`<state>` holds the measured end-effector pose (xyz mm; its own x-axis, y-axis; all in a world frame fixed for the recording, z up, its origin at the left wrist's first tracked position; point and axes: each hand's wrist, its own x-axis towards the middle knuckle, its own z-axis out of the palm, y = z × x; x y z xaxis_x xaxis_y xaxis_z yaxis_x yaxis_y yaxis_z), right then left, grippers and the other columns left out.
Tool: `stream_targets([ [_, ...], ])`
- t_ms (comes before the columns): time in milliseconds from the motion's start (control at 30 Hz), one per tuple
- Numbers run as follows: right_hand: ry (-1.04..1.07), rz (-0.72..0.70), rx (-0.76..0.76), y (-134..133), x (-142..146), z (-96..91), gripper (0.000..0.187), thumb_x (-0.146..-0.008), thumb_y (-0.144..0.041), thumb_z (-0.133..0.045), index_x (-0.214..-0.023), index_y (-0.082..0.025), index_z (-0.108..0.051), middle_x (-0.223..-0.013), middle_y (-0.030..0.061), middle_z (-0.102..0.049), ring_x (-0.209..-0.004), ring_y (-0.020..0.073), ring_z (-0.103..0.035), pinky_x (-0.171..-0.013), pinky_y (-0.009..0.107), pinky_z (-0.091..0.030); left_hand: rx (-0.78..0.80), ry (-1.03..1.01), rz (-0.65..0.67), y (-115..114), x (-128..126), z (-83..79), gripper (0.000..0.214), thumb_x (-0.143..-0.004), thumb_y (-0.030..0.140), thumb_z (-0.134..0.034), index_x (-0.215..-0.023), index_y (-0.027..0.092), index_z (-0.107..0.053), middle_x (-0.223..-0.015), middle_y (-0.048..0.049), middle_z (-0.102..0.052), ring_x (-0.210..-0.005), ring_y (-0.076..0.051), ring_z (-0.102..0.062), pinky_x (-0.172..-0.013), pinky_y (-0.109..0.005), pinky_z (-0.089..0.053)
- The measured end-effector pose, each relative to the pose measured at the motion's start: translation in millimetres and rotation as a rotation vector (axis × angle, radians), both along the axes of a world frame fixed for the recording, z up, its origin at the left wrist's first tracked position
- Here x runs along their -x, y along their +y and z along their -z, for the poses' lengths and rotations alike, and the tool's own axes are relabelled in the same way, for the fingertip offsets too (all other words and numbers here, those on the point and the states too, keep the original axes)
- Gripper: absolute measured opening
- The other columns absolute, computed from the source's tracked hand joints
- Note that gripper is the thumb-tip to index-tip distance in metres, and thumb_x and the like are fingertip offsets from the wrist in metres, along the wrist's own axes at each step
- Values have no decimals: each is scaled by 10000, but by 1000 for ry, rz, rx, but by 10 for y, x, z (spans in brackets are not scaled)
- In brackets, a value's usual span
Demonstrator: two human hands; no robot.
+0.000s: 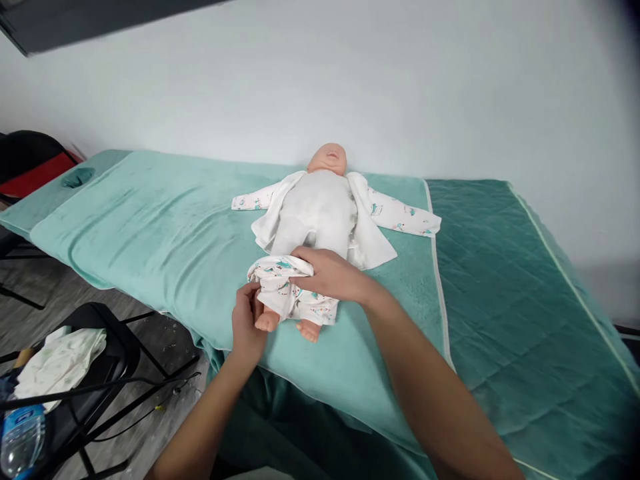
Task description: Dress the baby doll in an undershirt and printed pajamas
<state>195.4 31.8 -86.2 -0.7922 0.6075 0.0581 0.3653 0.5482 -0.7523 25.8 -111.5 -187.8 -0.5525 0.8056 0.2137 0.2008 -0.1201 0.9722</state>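
A baby doll lies on its back, its head toward the wall and its feet toward me. An open white jacket with printed sleeves is spread out on both its arms. Small printed pants are bunched around the lower legs, and both bare feet stick out below. My right hand pinches the pants' gathered upper edge between thumb and fingers. Curled around the pants' lower edge beside the foot on the left is my left hand; its fingertips are partly hidden.
The doll rests on a padded table with a light green cover; a darker quilted cover lies at the right. At lower left, a black chair holds folded cloth and a plastic bottle. A white wall runs behind.
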Motion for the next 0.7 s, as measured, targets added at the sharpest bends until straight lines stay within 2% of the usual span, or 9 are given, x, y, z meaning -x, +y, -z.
stream_targets([
  [133,35,5,35,9,-5,11,167,-862,-320,-665,-990,-227,-612,-956,6,-700,-856,204,-623,-720,295,-409,10,-9,-5,75,91,1,265,-972,449,-589,-1136,244,-628,-1100,-56,-701,-1022,-199,-667,-892,-326,-513],
  [267,130,80,104,16,13,19,122,-848,-276,-663,-944,-221,-612,-925,0,-677,-849,191,-603,-732,303,-426,37,-80,-3,20,92,-117,242,-938,433,-651,-1066,229,-666,-1007,-36,-702,-908,-161,-647,-798,-271,-503],
  [400,318,-41,345,49,-30,13,270,-819,-369,-749,-1007,-219,-625,-977,13,-664,-903,189,-615,-790,317,-480,-16,-263,-74,114,159,-257,181,-875,373,-732,-926,212,-666,-807,17,-637,-721,-106,-576,-689,-223,-467],
  [500,446,-41,513,77,-91,4,328,-854,-431,-728,-1093,-219,-652,-1063,36,-685,-963,183,-642,-835,320,-505,-78,-341,-93,339,267,-317,183,-848,353,-760,-949,218,-688,-847,19,-646,-745,-94,-584,-724,-219,-473],
  [600,471,80,539,104,-141,5,306,-886,-464,-690,-1070,-219,-695,-1048,43,-705,-913,167,-646,-803,317,-514,-51,-354,36,605,362,-357,210,-841,368,-763,-985,221,-725,-898,0,-689,-794,-111,-612,-741,-233,-478],
  [700,492,131,508,140,-176,17,296,-799,-438,-792,-974,-212,-716,-982,40,-721,-903,175,-653,-826,334,-526,32,-326,247,808,422,-393,224,-819,366,-782,-978,210,-757,-884,-10,-704,-782,-122,-610,-712,-238,-465],
])
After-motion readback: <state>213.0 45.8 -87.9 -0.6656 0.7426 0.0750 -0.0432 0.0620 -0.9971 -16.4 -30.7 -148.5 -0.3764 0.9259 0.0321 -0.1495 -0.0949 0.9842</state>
